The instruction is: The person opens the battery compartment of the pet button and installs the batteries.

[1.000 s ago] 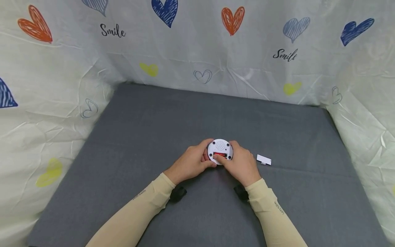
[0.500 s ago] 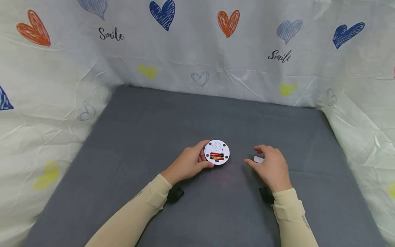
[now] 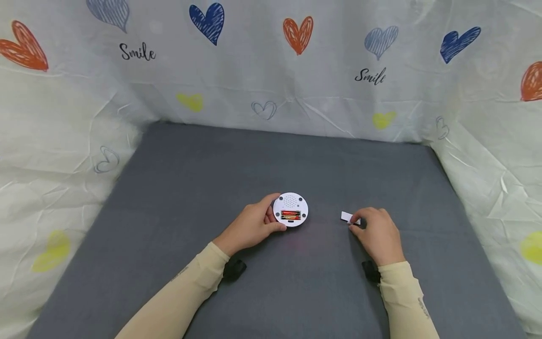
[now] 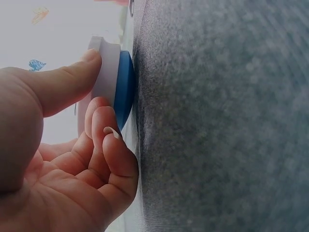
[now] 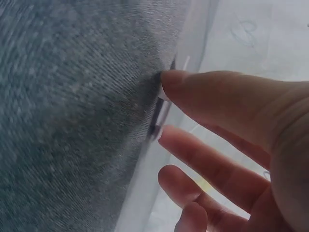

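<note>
A round white battery-powered device (image 3: 290, 201) has speaker holes, dark feet and an uncovered compartment with red batteries (image 3: 290, 215) facing up. Its blue side (image 4: 124, 89) faces down toward the cloth, as the left wrist view shows. My left hand (image 3: 250, 227) grips the device's left edge between thumb and curled fingers. To the right, a small white battery cover (image 3: 346, 216) lies on the table. My right hand (image 3: 378, 235) pinches it with thumb and index finger, which hide its right part. In the right wrist view the other fingers (image 5: 217, 169) are off the cover.
Dark grey cloth (image 3: 254, 160) covers the table. A white curtain (image 3: 322, 70) with printed hearts stands along the back and both sides. A black wrist camera (image 3: 234, 270) hangs under the left wrist, another black one (image 3: 371, 271) under the right.
My right hand has left the device, moved right and come down on the battery cover. The thumb no longer covers the batteries. My left hand keeps holding the device; the head view has shifted slightly.
</note>
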The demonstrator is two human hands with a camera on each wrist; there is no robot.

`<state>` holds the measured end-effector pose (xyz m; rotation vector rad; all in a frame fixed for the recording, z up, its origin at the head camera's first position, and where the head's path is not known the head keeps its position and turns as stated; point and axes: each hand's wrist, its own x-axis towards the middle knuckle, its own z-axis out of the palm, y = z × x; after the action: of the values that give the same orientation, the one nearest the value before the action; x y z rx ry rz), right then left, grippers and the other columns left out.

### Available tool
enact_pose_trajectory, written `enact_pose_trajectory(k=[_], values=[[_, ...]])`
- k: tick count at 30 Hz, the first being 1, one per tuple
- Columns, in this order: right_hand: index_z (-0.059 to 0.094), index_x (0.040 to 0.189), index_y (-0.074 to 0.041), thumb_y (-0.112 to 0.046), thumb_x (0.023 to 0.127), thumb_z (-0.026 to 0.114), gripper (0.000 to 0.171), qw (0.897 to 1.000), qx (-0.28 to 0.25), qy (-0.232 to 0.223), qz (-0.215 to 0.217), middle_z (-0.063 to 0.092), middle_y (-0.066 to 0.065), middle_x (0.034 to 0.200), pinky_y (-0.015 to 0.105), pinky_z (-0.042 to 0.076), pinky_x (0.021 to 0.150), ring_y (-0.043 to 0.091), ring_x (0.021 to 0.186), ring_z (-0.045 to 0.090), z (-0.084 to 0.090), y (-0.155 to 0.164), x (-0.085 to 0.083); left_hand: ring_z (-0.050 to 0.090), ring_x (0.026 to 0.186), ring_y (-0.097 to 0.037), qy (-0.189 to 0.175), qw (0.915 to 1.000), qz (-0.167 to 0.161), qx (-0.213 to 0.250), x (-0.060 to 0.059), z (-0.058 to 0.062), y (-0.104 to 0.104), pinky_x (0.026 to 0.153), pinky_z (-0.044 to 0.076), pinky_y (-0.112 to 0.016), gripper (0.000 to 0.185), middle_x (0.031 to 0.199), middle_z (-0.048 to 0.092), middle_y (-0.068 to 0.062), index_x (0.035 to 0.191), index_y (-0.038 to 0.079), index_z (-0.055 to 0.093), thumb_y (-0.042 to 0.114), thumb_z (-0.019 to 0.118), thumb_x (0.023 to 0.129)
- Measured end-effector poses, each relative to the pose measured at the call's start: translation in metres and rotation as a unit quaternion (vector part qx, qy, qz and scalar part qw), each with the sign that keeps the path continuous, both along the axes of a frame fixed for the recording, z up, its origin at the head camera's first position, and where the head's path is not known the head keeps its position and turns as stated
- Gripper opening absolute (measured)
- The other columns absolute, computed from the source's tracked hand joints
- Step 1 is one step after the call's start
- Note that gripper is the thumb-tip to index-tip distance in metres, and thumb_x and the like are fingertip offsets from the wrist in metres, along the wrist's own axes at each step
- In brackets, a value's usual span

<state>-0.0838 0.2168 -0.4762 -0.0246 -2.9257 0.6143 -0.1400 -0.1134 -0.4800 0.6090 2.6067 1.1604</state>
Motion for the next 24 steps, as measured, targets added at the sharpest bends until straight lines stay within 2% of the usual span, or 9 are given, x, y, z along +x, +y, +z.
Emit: enact_pose_trajectory(k=[9,15,24], values=[[0.078,0.085,-0.013,-0.010,0.089,0.084,0.008,1.000,0.024,0.014,0.006,0.077,0.009,0.096,0.048,0.051,0.071,0.030,0.086,0.061,0.009,-0.008,-0.001,0.060,0.073,-0.010,-0.016,0.9999,0.000,-0.003,0.004,0.012,-0.003,0.069,0.049,-0.025,0.083,0.087,0.065,0.006,0.161,0.012,0.045,0.030,0.088,0.093],[0.076,0.085,-0.015,-0.011,0.089,0.084,0.010,0.999,0.009,0.038,0.027,0.076,0.005,0.094,0.044,0.049,0.070,0.026,0.086,0.060,0.010,-0.021,-0.003,0.060,0.073,-0.010,-0.014,0.9999,0.003,-0.009,0.004,0.008,-0.001,0.068,0.049,-0.025,0.083,0.087,0.065,0.006,0.162,0.012,0.044,0.031,0.088,0.093],[0.074,0.087,-0.018,-0.011,0.088,0.088,0.015,0.988,0.005,0.112,0.107,0.077,0.000,0.096,0.040,0.050,0.068,0.022,0.086,0.060,0.020,-0.067,-0.008,0.061,0.074,-0.010,0.002,0.9999,0.008,-0.008,0.003,0.002,0.001,0.069,0.050,-0.026,0.083,0.087,0.065,0.005,0.162,0.012,0.045,0.031,0.088,0.094]])
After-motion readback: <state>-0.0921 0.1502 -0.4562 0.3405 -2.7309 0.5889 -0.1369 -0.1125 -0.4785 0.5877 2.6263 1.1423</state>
